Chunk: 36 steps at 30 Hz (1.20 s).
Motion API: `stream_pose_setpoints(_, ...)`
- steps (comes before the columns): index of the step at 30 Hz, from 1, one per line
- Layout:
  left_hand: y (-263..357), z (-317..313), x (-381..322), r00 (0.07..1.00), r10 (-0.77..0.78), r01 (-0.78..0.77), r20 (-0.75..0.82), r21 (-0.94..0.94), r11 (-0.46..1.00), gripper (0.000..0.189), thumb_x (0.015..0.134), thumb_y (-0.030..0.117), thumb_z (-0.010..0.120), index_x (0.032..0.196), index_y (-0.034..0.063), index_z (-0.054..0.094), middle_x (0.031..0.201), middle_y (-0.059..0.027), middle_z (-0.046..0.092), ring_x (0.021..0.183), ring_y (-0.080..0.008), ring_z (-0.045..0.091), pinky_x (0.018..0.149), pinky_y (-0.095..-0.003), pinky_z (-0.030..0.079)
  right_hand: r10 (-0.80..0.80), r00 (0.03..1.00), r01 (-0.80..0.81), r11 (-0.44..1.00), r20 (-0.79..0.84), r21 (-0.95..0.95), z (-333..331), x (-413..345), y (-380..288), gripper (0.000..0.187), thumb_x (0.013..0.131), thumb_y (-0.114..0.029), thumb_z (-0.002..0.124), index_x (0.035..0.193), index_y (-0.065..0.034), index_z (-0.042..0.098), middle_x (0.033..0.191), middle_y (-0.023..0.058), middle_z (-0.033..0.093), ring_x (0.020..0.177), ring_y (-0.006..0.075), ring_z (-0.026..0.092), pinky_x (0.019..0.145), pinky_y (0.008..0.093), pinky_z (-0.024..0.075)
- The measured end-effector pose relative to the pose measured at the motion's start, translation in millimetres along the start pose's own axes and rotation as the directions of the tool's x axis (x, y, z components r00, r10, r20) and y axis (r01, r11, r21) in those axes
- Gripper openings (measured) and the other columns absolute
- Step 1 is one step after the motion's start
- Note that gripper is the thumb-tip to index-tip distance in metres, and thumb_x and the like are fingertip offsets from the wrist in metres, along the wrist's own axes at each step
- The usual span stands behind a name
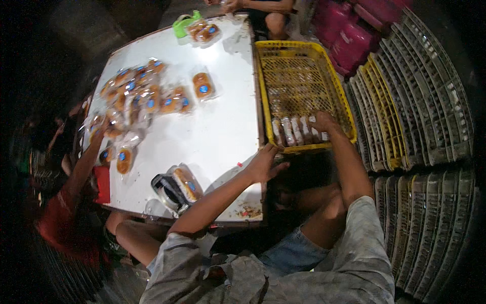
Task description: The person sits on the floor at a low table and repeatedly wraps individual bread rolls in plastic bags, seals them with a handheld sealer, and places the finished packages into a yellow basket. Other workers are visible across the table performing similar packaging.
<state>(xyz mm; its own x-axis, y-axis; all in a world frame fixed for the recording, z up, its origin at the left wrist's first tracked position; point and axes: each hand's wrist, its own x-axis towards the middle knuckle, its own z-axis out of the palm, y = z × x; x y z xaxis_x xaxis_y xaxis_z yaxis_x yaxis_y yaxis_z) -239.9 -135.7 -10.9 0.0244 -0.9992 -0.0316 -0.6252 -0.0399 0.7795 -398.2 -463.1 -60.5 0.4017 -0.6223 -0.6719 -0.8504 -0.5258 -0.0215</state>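
My right hand (325, 122) reaches into a yellow plastic crate (309, 146), at the right end of a row of wrapped bread packs (297, 130) standing on edge. Its fingers are partly hidden, so I cannot tell whether they grip a pack. My left hand (264, 166) is over the table's right edge, fingers apart and holding nothing visible. Its fingertips are close to the crate's near left corner. On the white table (224, 125), a single wrapped bread pack (203, 85) with a blue label lies apart from a loose pile of similar packs (136, 93).
Near me, a black and silver device (169, 193) sits beside a wrapped bun (186, 183). A green tape dispenser (186, 24) and more packs (204, 32) lie at the far end. A co-worker's arm (85, 159) reaches in from the left. Stacked crates (421, 224) stand at right.
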Motion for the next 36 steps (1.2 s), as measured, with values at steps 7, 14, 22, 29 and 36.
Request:
stream_pose_setpoints(7, 1.9, -147.3, -210.1, 0.952, -0.274, 0.266, -0.138, -0.072, 0.961, 0.057, 0.096, 0.039, 0.073, 0.132, -0.0024, 0.06, 0.124, -0.0247, 0.062, 0.118, -0.0396, 0.061, 0.102, -0.0462, 0.05, -0.459, 0.815, 0.467, 0.882, -0.353, -0.07, -39.6, -78.2, -184.1, 0.091, 0.094, -0.057, 0.068, 0.156, 0.0032, 0.038, 0.162, 0.0278, 0.035, 0.149, 0.0399, 0.038, 0.121, 0.0475, 0.0352)
stream_pose_setpoints(14, -45.7, -250.5, -307.0, 0.831, -0.305, 0.365, -0.465, 0.044, 0.93, 0.063, 0.094, 0.042, 0.076, 0.134, -0.0027, 0.057, 0.126, -0.0226, 0.064, 0.115, -0.0338, 0.064, 0.093, -0.0418, 0.056, -0.499, 0.805, 0.413, 0.859, -0.32, -0.302, 41.3, -68.9, -311.3, 0.091, 0.09, -0.068, 0.062, 0.147, 0.0004, 0.045, 0.149, 0.0278, 0.042, 0.138, 0.0462, 0.041, 0.113, 0.0638, 0.0348)
stream_pose_setpoints(22, -229.6, -392.1, -313.7, 0.653, -0.215, 0.524, -0.726, 0.229, 0.82, 0.081, 0.088, 0.051, 0.079, 0.137, -0.008, 0.054, 0.135, -0.0293, 0.06, 0.127, -0.0399, 0.058, 0.108, -0.0463, 0.046, -0.243, 0.719, 0.216, 0.969, -0.651, -0.122, 130.4, -88.5, -355.1, 0.112, 0.091, -0.074, 0.055, 0.164, 0.0014, 0.014, 0.169, 0.0308, 0.006, 0.159, 0.0432, 0.001, 0.125, 0.0606, 0.0028)
stream_pose_setpoints(29, -426.7, -485.1, -327.4, 0.231, -0.217, 0.867, -0.948, 0.1, 0.489, 0.121, 0.079, 0.087, 0.061, 0.152, -0.0061, 0.037, 0.151, -0.0319, 0.045, 0.142, -0.0449, 0.045, 0.114, -0.0563, 0.039, -0.295, 0.648, 0.261, 0.952, -0.702, -0.16, 136.2, -81.9, -352.4, 0.111, 0.091, -0.07, 0.059, 0.163, 0.002, 0.014, 0.168, 0.0327, 0.007, 0.157, 0.0482, 0.005, 0.124, 0.0645, 0.0043)
stream_pose_setpoints(36, -565.6, -566.6, -402.8, 0.219, -0.196, 0.953, -0.956, 0.166, 0.255, 0.099, 0.088, 0.081, 0.053, 0.163, 0.023, 0.028, 0.164, -0.0259, 0.026, 0.152, -0.0463, 0.022, 0.121, -0.0623, 0.022, -0.342, 0.667, 0.308, 0.936, -0.662, -0.172, 127.9, -88.6, -359.9, 0.111, 0.092, -0.067, 0.06, 0.161, 0.0073, 0.015, 0.167, 0.0343, 0.006, 0.157, 0.0486, 0.003, 0.122, 0.0662, 0.0036)
